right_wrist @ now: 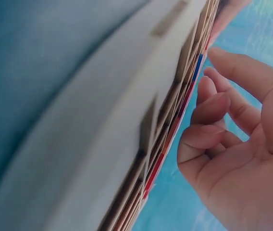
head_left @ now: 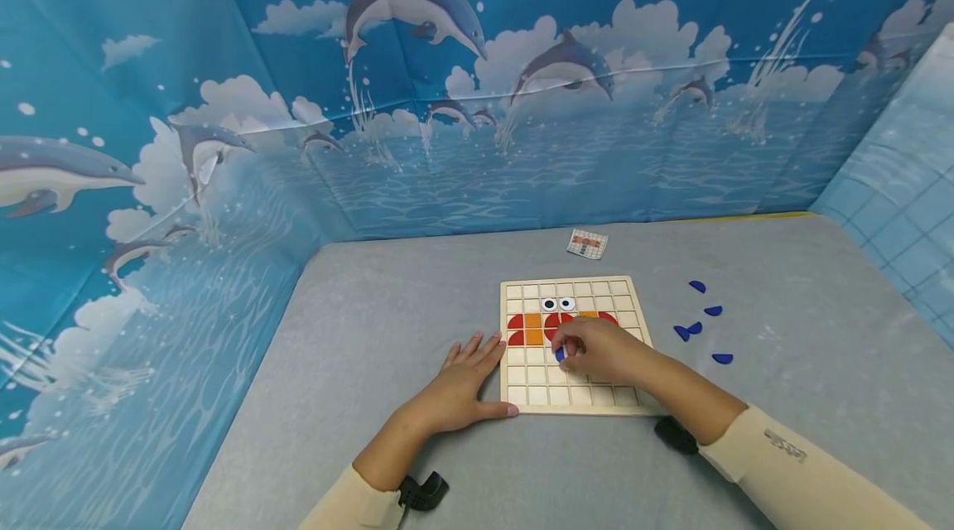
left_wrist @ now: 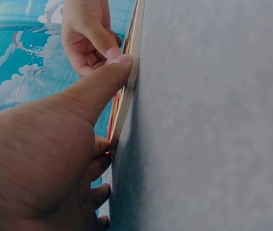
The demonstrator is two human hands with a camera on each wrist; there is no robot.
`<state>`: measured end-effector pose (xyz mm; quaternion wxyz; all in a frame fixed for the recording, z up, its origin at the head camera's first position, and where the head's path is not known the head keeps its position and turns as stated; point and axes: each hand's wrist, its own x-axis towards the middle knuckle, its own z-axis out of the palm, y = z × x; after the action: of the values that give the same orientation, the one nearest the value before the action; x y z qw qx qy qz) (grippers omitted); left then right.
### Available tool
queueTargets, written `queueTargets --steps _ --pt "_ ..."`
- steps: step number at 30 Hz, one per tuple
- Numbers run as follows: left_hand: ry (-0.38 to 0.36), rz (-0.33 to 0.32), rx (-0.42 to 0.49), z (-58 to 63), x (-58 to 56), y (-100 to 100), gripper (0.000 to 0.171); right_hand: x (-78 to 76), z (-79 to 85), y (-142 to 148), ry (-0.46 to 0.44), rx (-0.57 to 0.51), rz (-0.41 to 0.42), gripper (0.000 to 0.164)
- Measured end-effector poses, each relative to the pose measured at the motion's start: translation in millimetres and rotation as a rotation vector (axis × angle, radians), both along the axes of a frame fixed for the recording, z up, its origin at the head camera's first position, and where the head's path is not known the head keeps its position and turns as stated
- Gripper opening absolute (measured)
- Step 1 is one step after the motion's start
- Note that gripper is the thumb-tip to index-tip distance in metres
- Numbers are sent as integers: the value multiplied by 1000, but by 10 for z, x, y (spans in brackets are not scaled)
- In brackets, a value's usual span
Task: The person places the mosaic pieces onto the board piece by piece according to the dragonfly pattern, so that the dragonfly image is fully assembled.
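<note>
A square wooden grid board [head_left: 537, 396] lies on the grey table. My left hand [head_left: 465, 389] rests at its left edge with fingers spread, the thumb at the near corner; in the left wrist view the thumb [left_wrist: 112, 72] touches the board's side. Over the middle of the board is my right hand [head_left: 604, 346], with thumb and bent index at a blue half-round piece [head_left: 560, 354]. The right wrist view shows that blue piece [right_wrist: 197, 67] level with the board, the fingertips beside it with a small gap. Red pieces [head_left: 516, 338], orange squares [head_left: 532, 336] and two eye pieces [head_left: 549, 304] fill other cells.
Several loose blue half-round pieces, one of them a blue half-disc [head_left: 722, 358], lie to the right of the board. A small pattern card [head_left: 588, 244] lies behind it. A dolphin-print curtain [head_left: 447, 174] hangs behind the table [head_left: 373, 331].
</note>
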<state>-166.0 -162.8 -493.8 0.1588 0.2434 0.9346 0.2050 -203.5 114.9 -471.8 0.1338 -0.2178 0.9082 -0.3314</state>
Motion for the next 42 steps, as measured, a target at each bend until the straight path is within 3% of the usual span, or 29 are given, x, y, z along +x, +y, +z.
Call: queueTargets --steps 6,12,23,35,42 --pt "-3 -3 6 -3 3 -3 100 -27 43 139 20 -59 -20 15" --pt "1 -4 10 -1 8 -3 100 -55 140 357 9 -125 -94 18" --pt "-7 0 13 22 17 -2 100 -63 332 870 1 -103 -225 26" --pt "2 -1 22 11 20 -2 99 -60 220 1279 -38 -34 -307 32" --pt "-2 0 25 19 24 5 99 -52 110 1428 -76 -17 -303 37"
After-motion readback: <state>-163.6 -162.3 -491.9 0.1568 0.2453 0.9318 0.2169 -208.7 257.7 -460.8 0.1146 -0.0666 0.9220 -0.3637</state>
